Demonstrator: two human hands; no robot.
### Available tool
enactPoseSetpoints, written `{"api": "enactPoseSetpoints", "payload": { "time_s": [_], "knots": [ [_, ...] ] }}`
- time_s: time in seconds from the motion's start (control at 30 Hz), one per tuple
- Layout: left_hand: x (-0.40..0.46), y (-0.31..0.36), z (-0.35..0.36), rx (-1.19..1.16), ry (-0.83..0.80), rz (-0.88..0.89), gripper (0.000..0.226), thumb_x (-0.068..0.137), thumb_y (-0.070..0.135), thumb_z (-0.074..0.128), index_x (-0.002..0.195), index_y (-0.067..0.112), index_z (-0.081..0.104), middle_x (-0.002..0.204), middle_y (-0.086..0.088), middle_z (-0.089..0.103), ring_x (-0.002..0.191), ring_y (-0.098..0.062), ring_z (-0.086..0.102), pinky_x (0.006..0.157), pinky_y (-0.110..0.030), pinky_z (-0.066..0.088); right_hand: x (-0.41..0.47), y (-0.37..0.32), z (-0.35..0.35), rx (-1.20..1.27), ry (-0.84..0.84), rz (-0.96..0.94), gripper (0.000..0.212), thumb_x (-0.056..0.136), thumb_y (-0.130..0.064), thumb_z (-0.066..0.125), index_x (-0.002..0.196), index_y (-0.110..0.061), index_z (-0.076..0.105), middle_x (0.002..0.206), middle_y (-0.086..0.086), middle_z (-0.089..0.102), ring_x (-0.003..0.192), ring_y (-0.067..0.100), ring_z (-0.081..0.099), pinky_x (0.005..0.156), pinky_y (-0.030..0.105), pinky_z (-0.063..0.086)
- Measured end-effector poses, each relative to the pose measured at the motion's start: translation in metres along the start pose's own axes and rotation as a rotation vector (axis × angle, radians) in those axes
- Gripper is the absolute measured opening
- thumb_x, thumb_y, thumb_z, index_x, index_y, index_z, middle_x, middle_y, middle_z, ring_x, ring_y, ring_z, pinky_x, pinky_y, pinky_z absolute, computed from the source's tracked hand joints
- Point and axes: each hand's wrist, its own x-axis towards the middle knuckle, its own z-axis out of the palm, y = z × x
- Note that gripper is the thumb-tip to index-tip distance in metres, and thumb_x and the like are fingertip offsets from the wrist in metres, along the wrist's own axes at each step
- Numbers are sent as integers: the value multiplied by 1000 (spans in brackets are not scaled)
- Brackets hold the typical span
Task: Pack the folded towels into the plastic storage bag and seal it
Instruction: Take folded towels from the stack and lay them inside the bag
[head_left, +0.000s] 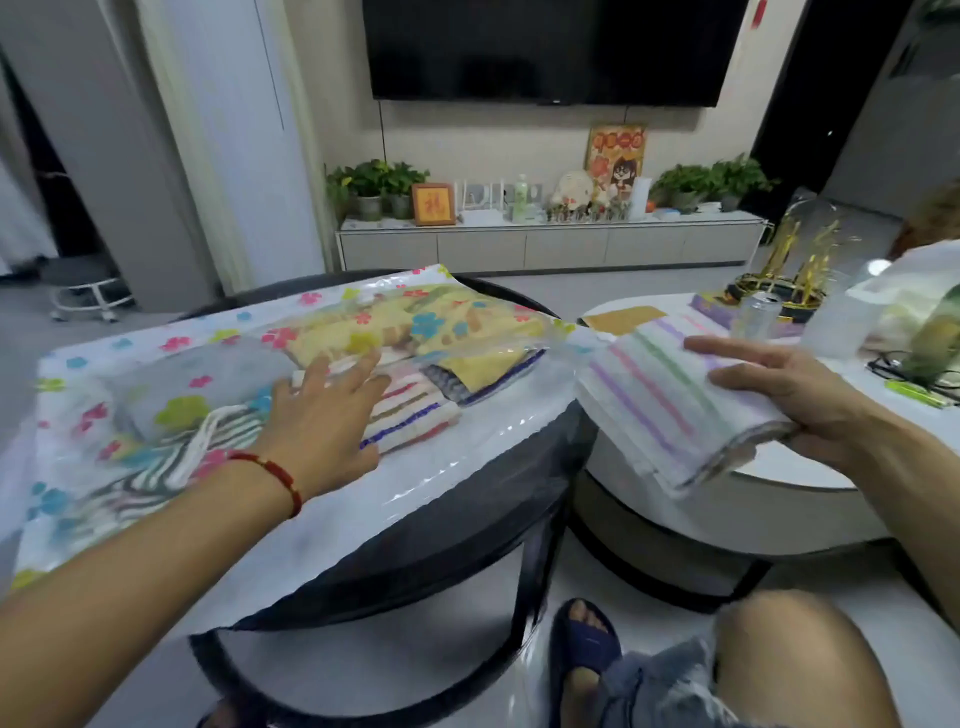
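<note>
Left hand (324, 410) lies flat, fingers spread, steadying the storage bag (156, 374) on the counter (441, 540); the right hand (779, 400) has its grip pinching a striped towel (670, 405) at the bag's right edge, ready to insert.

Our left hand (322, 415) lies flat, fingers spread, on the flower-printed plastic storage bag (156, 364) spread over the dark round counter (441, 525), pressing near the striped and yellow towels (415, 332) already inside it. Our right hand (779, 395) grips a folded pastel-striped towel (670, 405) between the two counters. The bag's mouth seems to face this towel, though glare blurs its edge.
</note>
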Motion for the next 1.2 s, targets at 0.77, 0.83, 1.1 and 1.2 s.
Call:
{"api": "enactPoseSetpoints", "payload": {
  "time_s": [0.77, 0.83, 1.1, 1.2],
  "knots": [
    [15, -31, -82, 83, 114, 53, 90, 84, 35, 66, 155, 28, 10, 164, 14, -10, 148, -39, 6, 108, -71, 26, 52, 71, 320, -199, -259, 32, 38, 95, -11, 55, 129, -22, 69, 100, 9, 80, 81, 34, 78, 76, 46, 62],
    [19, -24, -74, 59, 122, 74, 86, 85, 34, 66, 154, 31, 15, 164, 12, -9, 149, -39, 6, 110, -72, 23, 52, 61, 283, -352, -336, -13, 31, 95, -9, 59, 121, -15, 73, 93, 6, 81, 78, 29, 78, 73, 39, 61],
    [49, 23, -49, 37, 141, 212, 73, 85, 37, 62, 150, 35, 27, 165, 11, -1, 149, -35, 7, 109, -70, 24, 72, 57, 86, -670, -9, 19, 17, 95, -17, 65, 88, -9, 79, 81, 11, 79, 63, 17, 69, 57, 27, 53],
    [66, 45, -41, 84, 130, 260, 69, 86, 37, 61, 148, 37, 30, 165, 10, -1, 149, -37, 5, 108, -70, 25, 92, 80, 39, -789, 294, 52, 18, 91, -19, 63, 89, -10, 78, 88, 13, 79, 79, 27, 73, 72, 40, 60]
  ]
}}
